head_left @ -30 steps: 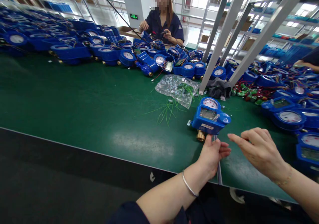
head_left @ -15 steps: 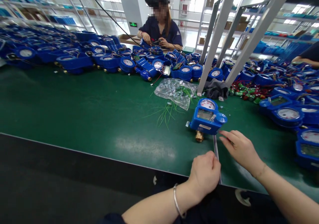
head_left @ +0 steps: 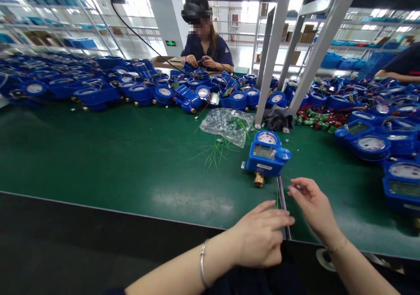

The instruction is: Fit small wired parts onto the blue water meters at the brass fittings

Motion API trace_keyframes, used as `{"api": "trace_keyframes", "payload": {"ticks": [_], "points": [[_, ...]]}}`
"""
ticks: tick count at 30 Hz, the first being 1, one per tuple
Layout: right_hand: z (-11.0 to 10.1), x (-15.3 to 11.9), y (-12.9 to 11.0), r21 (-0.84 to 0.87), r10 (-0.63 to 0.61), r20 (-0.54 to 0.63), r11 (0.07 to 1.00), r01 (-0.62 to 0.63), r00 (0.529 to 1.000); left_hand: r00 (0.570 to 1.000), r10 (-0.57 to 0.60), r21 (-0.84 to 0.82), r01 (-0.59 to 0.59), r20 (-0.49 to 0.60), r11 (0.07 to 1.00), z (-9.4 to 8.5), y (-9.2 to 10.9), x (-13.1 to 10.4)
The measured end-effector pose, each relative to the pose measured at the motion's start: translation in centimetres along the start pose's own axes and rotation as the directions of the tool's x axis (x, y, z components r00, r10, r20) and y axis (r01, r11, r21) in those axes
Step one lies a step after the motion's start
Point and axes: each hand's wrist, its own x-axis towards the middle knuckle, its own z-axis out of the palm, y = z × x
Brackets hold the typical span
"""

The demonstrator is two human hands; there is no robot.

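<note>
A blue water meter (head_left: pixel 266 156) with a round dial, a small display and a brass threaded end stands upright on the green bench, just beyond my hands. My left hand (head_left: pixel 262 233) is in front of it near the bench edge, fingers stretched and apart, holding nothing visible. Right of the meter, my right hand (head_left: pixel 311 205) pinches thumb against fingers. A thin green wire (head_left: pixel 277 198) shows between the hands, and a strand appears to run into the right fingertips. More green wires (head_left: pixel 215 155) lie loose beside a clear plastic bag (head_left: pixel 226 126) holding small seals.
Many blue meters (head_left: pixel 141 93) are heaped along the back and right (head_left: pixel 372 146). Grey metal posts (head_left: pixel 271 54) rise behind the bag, near a dark cloth (head_left: pixel 278 117) and green-and-red wired parts (head_left: pixel 315 117). A co-worker (head_left: pixel 206 50) works opposite.
My left hand has gone from a closed fist to spread fingers and shifted slightly left. My right hand's fingers have curled into a pinch. The meter still stands in the same place on the bench.
</note>
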Motion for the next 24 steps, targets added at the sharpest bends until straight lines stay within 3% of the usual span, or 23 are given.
{"api": "trace_keyframes", "payload": {"ticks": [2,4,10,14,19,24], "points": [[0.0,-0.6,0.0,-0.097,-0.021,-0.053,0.995,0.016,0.998,0.998,0.055,-0.145,-0.055,-0.005,0.988,-0.1,-0.4,0.8],[0.0,-0.9,-0.2,-0.087,-0.001,-0.073,0.996,-0.005,0.997,0.999,0.006,-0.256,-0.015,-0.037,0.967,0.0,-0.8,1.7],[0.2,-0.6,-0.8,0.34,0.155,-0.009,0.93,-0.143,0.988,0.938,-0.29,-0.568,0.136,-0.189,0.812,0.6,-1.0,3.9],[0.0,-0.5,-1.0,0.492,0.274,0.103,0.822,-0.288,0.956,0.861,-0.481,-0.629,0.283,-0.167,0.724,1.1,-1.0,4.7],[-0.2,-0.8,-1.5,0.493,0.335,0.177,0.784,-0.378,0.926,0.853,-0.506,-0.628,0.324,-0.13,0.708,1.0,-1.6,5.2],[-0.1,-1.1,-1.9,0.476,0.311,0.197,0.799,-0.368,0.93,0.844,-0.523,-0.704,0.298,-0.121,0.644,0.8,-1.9,5.9]]}}
